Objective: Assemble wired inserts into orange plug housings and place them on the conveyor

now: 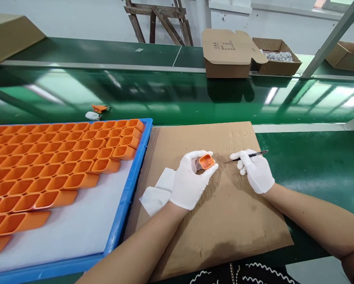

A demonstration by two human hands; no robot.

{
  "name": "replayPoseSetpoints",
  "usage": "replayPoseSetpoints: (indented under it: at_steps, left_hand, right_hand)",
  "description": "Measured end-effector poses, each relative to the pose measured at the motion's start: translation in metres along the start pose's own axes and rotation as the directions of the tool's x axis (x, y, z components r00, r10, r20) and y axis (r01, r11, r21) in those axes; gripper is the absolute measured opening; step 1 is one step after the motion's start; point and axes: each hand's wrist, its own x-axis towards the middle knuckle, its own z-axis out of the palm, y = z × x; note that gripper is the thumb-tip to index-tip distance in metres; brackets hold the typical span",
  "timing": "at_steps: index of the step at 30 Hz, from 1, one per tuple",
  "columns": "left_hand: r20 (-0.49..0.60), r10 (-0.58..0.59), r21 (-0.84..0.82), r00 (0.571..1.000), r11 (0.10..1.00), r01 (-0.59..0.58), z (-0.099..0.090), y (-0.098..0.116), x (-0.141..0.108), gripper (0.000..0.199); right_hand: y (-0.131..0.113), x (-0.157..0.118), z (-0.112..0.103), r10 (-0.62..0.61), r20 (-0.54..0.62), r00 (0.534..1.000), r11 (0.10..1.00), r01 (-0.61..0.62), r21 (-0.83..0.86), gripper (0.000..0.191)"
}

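My left hand [191, 179], in a white glove, grips an orange plastic cup-like part [207, 161] between thumb and fingers, its open end turned up toward me. To the right, my gloved right hand [255, 170] pinches a thin dark tool with a pointed tip [258, 153]; it looks like a craft knife or tweezers, and I cannot make out which. The tool's tip points left at the orange part and stays apart from it. Both hands are above a brown cardboard sheet [224, 232]. White cloths or papers [157, 199] lie beside my left wrist.
At the left, a blue tray [126, 201] holds rows of orange parts [57, 165]. Behind runs a glossy green surface [171, 94] with a small orange item [100, 108] and a white one [92, 116]. Cardboard boxes [227, 51] stand on the back ledge near a slanted metal post [332, 39].
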Motion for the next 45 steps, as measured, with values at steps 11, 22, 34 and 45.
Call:
replayPoseSetpoints:
  at_steps: [11,22,34,45]
  left_hand:
    - [0.053,0.031,0.076,0.998,0.997,-0.035,-0.005,-0.011,0.0,0.039]
    - [0.078,0.089,0.196,0.993,0.975,-0.103,-0.008,-0.013,-0.002,0.033]
    - [0.065,0.028,0.282,0.998,0.958,-0.045,-0.006,-0.012,-0.002,0.035]
    - [0.066,-0.002,0.329,0.998,0.944,-0.02,-0.007,-0.01,-0.001,0.037]
  right_hand:
    - [0.0,0.003,-0.001,0.045,0.021,0.999,0.997,-0.044,-0.063,0.059]
    - [0.002,0.012,-0.004,0.023,0.051,0.998,0.998,-0.02,-0.059,0.062]
    - [0.001,0.013,-0.002,0.031,0.018,0.999,0.998,-0.03,-0.051,0.065]
    - [0.001,0.013,-0.006,0.04,0.032,0.999,0.999,-0.041,0.021,0.067]
